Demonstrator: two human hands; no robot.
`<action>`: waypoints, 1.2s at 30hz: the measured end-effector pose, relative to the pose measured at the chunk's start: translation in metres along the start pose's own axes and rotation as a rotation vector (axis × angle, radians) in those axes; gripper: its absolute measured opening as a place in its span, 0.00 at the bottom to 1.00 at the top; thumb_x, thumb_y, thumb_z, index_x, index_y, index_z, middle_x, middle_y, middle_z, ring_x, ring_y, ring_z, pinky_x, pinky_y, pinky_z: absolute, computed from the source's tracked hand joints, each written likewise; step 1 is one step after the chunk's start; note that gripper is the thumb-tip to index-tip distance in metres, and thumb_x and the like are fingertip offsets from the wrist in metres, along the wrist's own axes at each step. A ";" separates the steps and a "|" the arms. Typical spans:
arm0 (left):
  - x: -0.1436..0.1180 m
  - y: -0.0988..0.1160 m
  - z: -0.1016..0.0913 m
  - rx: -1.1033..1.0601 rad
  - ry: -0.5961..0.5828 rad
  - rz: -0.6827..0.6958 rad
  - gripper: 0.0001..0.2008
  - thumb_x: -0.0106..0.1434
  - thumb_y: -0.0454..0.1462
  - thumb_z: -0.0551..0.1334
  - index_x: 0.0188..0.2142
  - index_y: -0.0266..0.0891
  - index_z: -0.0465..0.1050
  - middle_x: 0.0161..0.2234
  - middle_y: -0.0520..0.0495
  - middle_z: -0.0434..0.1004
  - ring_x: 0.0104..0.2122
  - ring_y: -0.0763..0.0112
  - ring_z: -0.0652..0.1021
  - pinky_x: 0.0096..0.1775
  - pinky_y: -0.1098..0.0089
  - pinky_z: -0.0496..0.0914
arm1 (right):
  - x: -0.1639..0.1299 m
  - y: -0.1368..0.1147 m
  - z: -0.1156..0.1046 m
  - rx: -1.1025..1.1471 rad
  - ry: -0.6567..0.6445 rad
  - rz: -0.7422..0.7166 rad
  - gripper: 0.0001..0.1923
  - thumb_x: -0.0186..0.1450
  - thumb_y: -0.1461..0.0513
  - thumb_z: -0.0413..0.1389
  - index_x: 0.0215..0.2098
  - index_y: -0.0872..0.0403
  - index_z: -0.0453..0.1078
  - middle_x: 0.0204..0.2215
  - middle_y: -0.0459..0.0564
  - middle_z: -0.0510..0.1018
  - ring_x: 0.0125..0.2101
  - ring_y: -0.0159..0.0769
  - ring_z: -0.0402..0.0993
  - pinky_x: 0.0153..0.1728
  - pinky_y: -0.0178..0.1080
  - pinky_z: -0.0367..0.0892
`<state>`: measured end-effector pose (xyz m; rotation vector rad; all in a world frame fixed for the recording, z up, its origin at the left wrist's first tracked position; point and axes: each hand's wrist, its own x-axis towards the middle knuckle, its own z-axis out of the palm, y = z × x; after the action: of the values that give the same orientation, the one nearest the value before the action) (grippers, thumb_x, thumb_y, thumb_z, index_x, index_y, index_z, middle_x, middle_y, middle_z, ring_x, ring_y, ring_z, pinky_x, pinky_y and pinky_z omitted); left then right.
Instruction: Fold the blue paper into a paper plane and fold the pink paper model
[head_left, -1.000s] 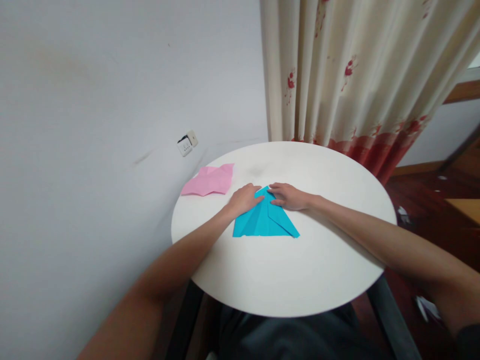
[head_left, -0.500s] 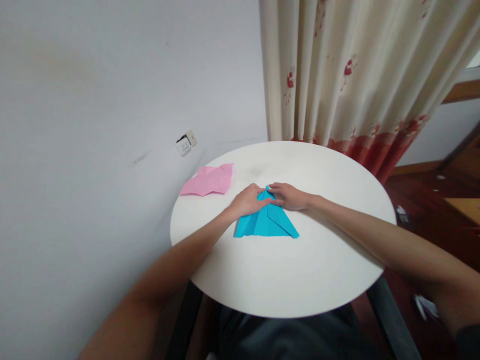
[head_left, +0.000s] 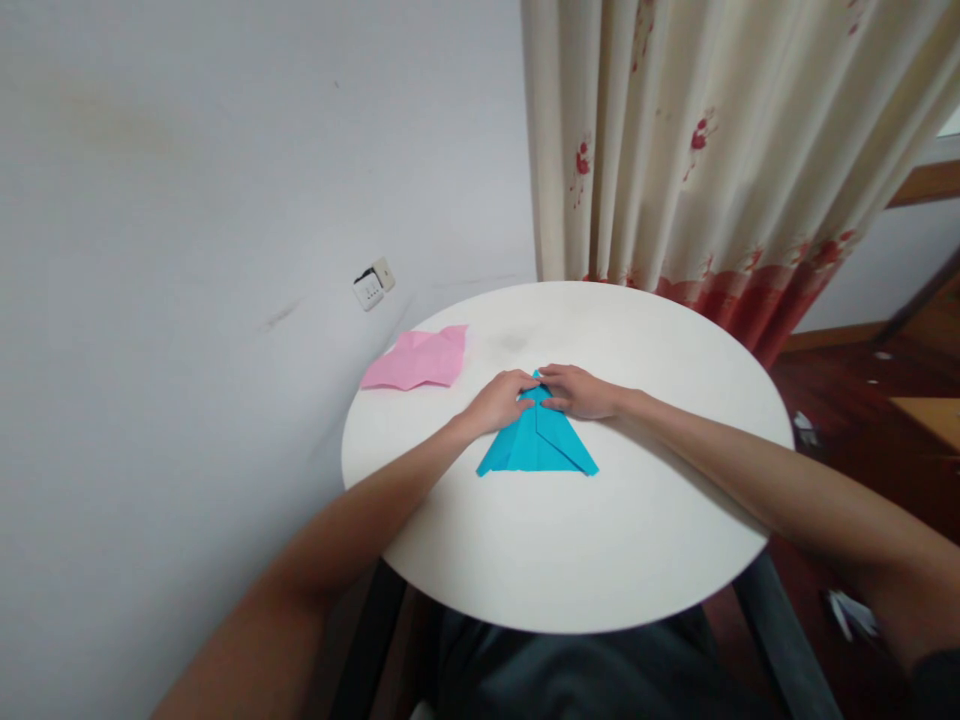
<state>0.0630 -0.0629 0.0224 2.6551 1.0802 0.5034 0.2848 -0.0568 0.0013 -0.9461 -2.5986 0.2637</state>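
A sheet of blue paper (head_left: 534, 447), folded into a triangle-like shape, lies on the white round table (head_left: 570, 560) with its point away from me. My left hand (head_left: 501, 400) grips its upper left edge, thumb toward the middle crease and fingertips near the point. On the other side, my right hand (head_left: 581, 391) holds the upper right edge, its fingers curved round the tip. The fingertips of both hands almost meet there. A folded flap runs down the right half to the lower right corner. Both hands partly cover the upper part of the paper.
A creased pink paper (head_left: 420, 358) lies at the table's far left, near the wall (head_left: 225, 200). A wall socket (head_left: 369, 290) is above it. Behind the table hangs a cream and red curtain (head_left: 637, 180). My legs (head_left: 585, 675) are under the near edge.
The blue paper's left edge has been folded inward, so its lower left corner is now narrower and pointed. My left thumb has drawn back from the middle, and its fingers moved toward the tip.
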 end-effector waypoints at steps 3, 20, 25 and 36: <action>0.001 -0.006 -0.003 0.059 -0.049 0.008 0.18 0.67 0.40 0.61 0.55 0.43 0.75 0.57 0.44 0.75 0.57 0.60 0.73 0.60 0.61 0.62 | 0.000 0.000 0.000 -0.013 -0.009 -0.013 0.25 0.70 0.52 0.54 0.60 0.56 0.68 0.61 0.63 0.69 0.61 0.55 0.65 0.60 0.55 0.61; -0.005 -0.019 -0.019 0.046 -0.455 -0.022 0.45 0.64 0.61 0.56 0.73 0.51 0.37 0.73 0.49 0.34 0.71 0.53 0.37 0.67 0.46 0.35 | 0.001 0.000 0.001 0.028 0.010 -0.009 0.29 0.69 0.53 0.56 0.63 0.59 0.65 0.62 0.65 0.68 0.60 0.53 0.66 0.62 0.55 0.59; -0.006 -0.021 -0.025 0.057 -0.498 0.023 0.52 0.60 0.60 0.62 0.73 0.50 0.34 0.73 0.47 0.31 0.71 0.51 0.36 0.67 0.45 0.34 | 0.001 0.001 0.002 0.029 0.010 -0.014 0.28 0.69 0.53 0.56 0.62 0.58 0.66 0.61 0.64 0.69 0.60 0.53 0.66 0.61 0.56 0.59; -0.007 -0.016 -0.018 0.070 -0.451 -0.019 0.48 0.62 0.61 0.59 0.73 0.50 0.37 0.73 0.45 0.34 0.71 0.52 0.38 0.67 0.45 0.36 | -0.001 0.002 0.000 0.079 0.019 -0.028 0.27 0.69 0.52 0.56 0.63 0.54 0.67 0.61 0.62 0.69 0.60 0.53 0.67 0.61 0.57 0.59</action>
<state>0.0411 -0.0550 0.0318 2.6264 0.9908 -0.1394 0.2862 -0.0559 0.0002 -0.8806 -2.5617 0.3452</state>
